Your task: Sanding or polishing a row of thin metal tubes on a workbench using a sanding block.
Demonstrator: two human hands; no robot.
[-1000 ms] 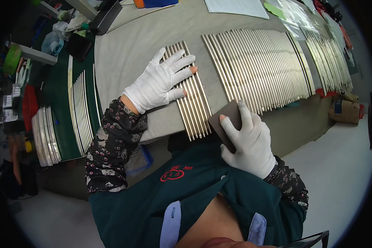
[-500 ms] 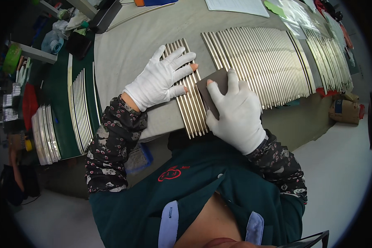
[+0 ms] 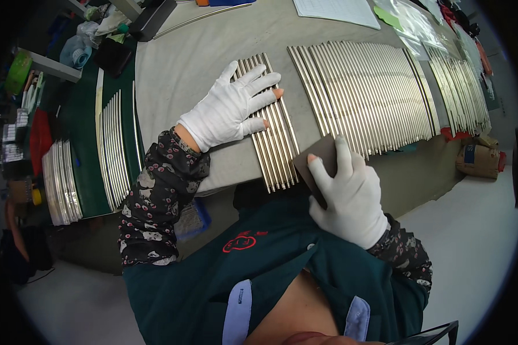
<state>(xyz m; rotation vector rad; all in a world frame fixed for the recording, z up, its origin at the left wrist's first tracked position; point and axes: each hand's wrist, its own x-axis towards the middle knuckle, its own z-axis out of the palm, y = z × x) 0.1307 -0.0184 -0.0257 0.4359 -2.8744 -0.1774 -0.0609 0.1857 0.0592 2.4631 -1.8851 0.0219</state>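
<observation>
My left hand (image 3: 227, 112), in a white glove with bare thumb and forefinger tips, lies flat with spread fingers across a narrow row of shiny metal rods (image 3: 275, 164). The rods lie side by side on the grey cloth-covered table, their near ends at its front edge. My right hand (image 3: 354, 198), gloved likewise, grips a flat dark grey-brown block that looks like a sanding sponge (image 3: 326, 148). The block is at the table's near edge, just right of the rods' near ends. A wider row of metal rods (image 3: 374, 95) lies farther right.
Another stack of rods (image 3: 457, 86) lies at the far right. On a green surface at the left are more rods (image 3: 114, 155) and a shiny bundle (image 3: 62, 184). A paper sheet (image 3: 336, 12) and a black box (image 3: 151, 20) sit at the back. A brown package (image 3: 477, 160) stands right.
My right hand has drawn the block toward me and to the right, off the narrow row of rods. My left hand stays pressed on the rods. The whole view has shifted slightly.
</observation>
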